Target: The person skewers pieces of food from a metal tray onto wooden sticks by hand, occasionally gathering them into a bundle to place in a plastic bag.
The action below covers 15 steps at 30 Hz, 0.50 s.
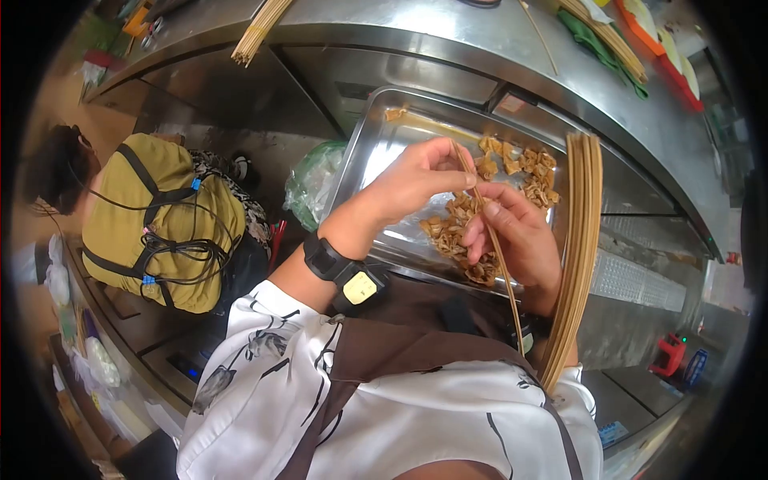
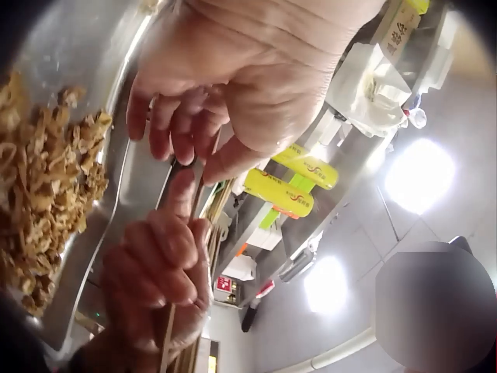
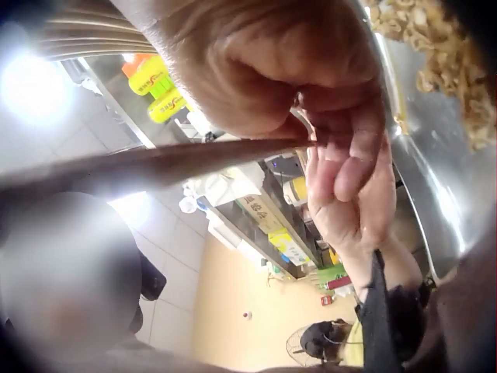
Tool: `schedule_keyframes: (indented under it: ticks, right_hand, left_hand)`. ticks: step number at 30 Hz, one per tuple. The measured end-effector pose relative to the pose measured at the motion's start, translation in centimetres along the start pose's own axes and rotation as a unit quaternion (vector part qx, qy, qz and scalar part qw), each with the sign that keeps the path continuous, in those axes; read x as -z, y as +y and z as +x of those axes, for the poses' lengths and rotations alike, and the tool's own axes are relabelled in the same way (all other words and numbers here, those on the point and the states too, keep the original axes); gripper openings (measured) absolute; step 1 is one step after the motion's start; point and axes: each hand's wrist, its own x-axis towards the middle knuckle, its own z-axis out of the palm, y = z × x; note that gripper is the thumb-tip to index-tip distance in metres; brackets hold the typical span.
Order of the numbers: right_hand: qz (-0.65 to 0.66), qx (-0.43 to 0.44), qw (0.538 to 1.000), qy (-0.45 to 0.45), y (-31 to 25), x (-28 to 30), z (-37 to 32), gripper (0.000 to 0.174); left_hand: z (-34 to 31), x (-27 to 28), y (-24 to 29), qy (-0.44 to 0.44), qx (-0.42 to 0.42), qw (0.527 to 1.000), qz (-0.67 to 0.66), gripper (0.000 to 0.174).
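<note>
In the head view a thin wooden skewer [image 1: 504, 276] slants between both hands over a steel tray [image 1: 412, 234]. The left hand [image 1: 420, 180] pinches its far end with thumb and fingers. Just below, the right hand [image 1: 520, 232] grips the same stick between thumb and forefinger, other fingers curled. Brown, wrinkled food pieces [image 1: 452, 240] lie heaped in the tray under the hands. A thick bundle of skewers [image 1: 582, 232] stands along the right forearm. The left wrist view shows both hands close together on the stick, beside the food pieces [image 2: 46, 186].
A steel counter [image 1: 448, 40] runs along the front, with more skewers [image 1: 260, 34] and a green cloth [image 1: 596, 40] on it. Left of the tray is a clear plastic bag [image 1: 314, 180]. A person in a yellow-green top [image 1: 172, 216] is close by on the left.
</note>
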Motion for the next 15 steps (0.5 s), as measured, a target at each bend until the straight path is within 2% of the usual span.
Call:
schedule_keyframes:
  ticks: [2,3,5,6,7,8,9,11,15]
  right_hand:
    - [0.073,-0.003,0.997,-0.033,0.8,0.3,0.1,0.027]
    - [0.082,-0.010,0.996,-0.022,0.7,-0.1,0.0,0.027]
    - [0.102,-0.012,0.995,-0.018,0.0,-0.3,-0.1,0.028]
    - [0.122,-0.013,0.992,-0.014,-0.2,-0.3,-0.1,0.029]
    - [0.126,-0.012,0.992,-0.014,-0.2,-0.3,-0.1,0.029]
    - [0.120,-0.007,0.993,-0.017,-0.2,-0.3,0.0,0.029]
    - [0.114,-0.002,0.993,-0.020,-0.3,-0.2,0.1,0.030]
    - [0.117,0.005,0.993,-0.015,-0.2,-0.3,0.1,0.031]
    - [0.094,0.028,0.995,-0.004,-0.1,-0.1,0.1,0.031]
  left_hand:
    - [-0.2,1.2,-0.1,-0.043,0.010,0.997,0.066,0.015]
    - [-0.1,2.1,-0.1,-0.043,0.012,0.997,0.066,0.015]
    - [0.7,4.1,0.0,0.009,0.024,0.992,0.123,0.020]
    - [1.3,5.2,-0.2,0.009,0.026,0.992,0.125,0.020]
    - [2.0,6.3,-0.6,0.111,0.007,0.920,0.375,0.020]
    - [2.8,7.3,-1.1,0.203,-0.017,0.777,0.596,0.020]
    - [3.7,8.0,-1.6,0.201,-0.018,0.776,0.598,0.020]
    - [5.4,8.6,-2.6,0.232,0.006,0.633,0.739,0.019]
    - [7.5,8.4,-3.3,0.187,0.045,0.608,0.770,0.019]
